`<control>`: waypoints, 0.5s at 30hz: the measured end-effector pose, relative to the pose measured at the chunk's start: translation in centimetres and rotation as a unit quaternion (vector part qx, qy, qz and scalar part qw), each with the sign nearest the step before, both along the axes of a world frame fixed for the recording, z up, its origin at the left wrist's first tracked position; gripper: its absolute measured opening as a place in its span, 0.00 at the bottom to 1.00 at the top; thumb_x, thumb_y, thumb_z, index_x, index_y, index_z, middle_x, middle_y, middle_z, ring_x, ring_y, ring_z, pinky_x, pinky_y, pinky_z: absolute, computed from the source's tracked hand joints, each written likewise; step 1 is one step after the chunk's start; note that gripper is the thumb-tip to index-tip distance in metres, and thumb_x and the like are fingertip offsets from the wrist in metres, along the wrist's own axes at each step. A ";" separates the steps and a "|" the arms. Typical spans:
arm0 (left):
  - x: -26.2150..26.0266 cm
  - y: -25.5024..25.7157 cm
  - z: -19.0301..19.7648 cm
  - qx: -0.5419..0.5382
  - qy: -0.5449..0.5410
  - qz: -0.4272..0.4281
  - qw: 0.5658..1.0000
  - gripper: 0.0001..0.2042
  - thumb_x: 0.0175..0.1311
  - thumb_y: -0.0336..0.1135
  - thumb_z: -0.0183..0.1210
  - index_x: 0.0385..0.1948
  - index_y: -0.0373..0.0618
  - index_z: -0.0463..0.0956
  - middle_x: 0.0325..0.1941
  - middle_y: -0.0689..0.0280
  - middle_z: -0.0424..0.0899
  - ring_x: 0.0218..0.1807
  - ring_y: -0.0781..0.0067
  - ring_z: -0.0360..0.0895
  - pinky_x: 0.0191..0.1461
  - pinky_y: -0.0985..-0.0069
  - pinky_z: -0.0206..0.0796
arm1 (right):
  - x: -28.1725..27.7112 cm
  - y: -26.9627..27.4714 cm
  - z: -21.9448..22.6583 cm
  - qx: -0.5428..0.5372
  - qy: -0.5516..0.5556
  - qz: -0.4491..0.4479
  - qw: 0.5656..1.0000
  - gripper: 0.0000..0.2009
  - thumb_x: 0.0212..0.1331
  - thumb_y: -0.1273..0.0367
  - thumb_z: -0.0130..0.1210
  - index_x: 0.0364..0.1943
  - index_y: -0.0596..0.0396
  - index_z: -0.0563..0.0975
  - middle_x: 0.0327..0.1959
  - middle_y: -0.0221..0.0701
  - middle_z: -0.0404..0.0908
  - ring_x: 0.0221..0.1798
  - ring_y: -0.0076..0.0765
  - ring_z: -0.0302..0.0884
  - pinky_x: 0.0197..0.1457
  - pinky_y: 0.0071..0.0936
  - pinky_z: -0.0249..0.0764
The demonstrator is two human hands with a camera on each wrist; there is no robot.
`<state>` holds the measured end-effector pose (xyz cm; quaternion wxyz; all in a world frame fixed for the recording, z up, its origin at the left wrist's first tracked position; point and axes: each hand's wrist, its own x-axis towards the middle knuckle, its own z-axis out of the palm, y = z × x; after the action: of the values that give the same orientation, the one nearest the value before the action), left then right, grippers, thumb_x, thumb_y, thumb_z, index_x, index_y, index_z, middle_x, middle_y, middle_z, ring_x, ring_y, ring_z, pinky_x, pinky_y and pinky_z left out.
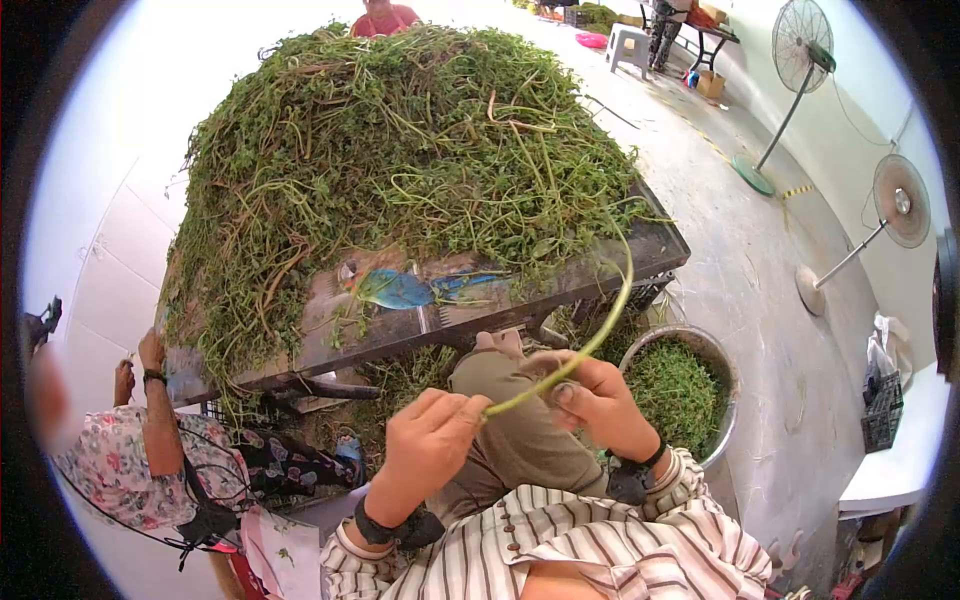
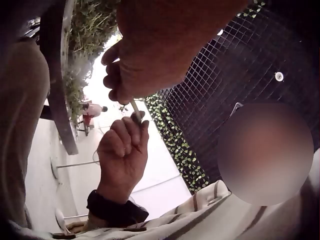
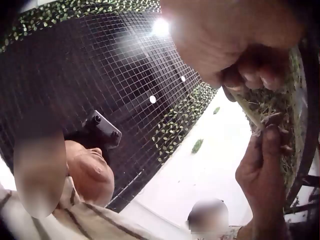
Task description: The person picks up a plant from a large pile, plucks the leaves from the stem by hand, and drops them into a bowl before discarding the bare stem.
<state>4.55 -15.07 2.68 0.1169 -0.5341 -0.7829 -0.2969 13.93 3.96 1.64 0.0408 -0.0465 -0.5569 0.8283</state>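
Observation:
A long pale green stem (image 1: 610, 322) curves between the two hands, its far end rising toward the heap of leafy greens (image 1: 400, 150) on the dark table (image 1: 660, 245). The left hand (image 1: 428, 440) pinches its lower end. Thumb and fingers of the right hand (image 1: 605, 405) grip the stem a little further along. In the left wrist view, a short piece of stem (image 2: 135, 107) shows between the left hand (image 2: 155, 55) and the right hand (image 2: 122, 155). The right wrist view shows the stem (image 3: 249, 114) between both hands too.
A metal basin (image 1: 730, 400) of small green sprigs stands on the floor to the right. Another person in a floral top (image 1: 150, 470) sits at the left by the table. Two standing fans (image 1: 805, 50) and a black crate (image 1: 882, 420) are further right.

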 end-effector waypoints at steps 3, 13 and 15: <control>0.5 0.6 -0.6 -0.006 -0.036 -0.042 0.998 0.15 0.41 0.25 0.62 0.35 0.41 0.77 0.28 0.63 0.78 0.30 0.63 0.75 0.33 0.72 0.68 | 0.8 0.2 -1.2 -0.047 0.013 -0.004 0.999 0.08 0.60 0.69 0.48 0.40 0.57 0.73 0.19 0.20 0.66 0.19 0.11 0.60 0.21 0.10 0.57; -0.2 -4.2 -2.6 0.070 -0.173 0.203 0.961 0.13 0.53 0.22 0.53 0.42 0.38 0.74 0.34 0.61 0.76 0.35 0.70 0.74 0.37 0.76 0.67 | 9.6 13.9 -12.5 -0.080 -0.041 -0.479 0.873 0.10 0.62 0.64 0.45 0.29 0.55 0.69 0.13 0.20 0.57 0.12 0.16 0.51 0.15 0.16 0.50; -0.2 -5.5 -3.1 0.077 -0.180 0.247 0.949 0.11 0.56 0.23 0.50 0.41 0.37 0.74 0.34 0.62 0.76 0.35 0.72 0.73 0.37 0.76 0.67 | 12.3 15.5 -17.9 -0.090 -0.111 -0.483 0.864 0.10 0.61 0.63 0.46 0.28 0.54 0.69 0.13 0.20 0.57 0.12 0.16 0.52 0.14 0.17 0.50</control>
<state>4.36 -20.60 -0.42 0.0846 -0.2515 -0.8730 -0.4093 26.20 19.47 -16.23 0.3695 -0.4043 -0.3884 0.7411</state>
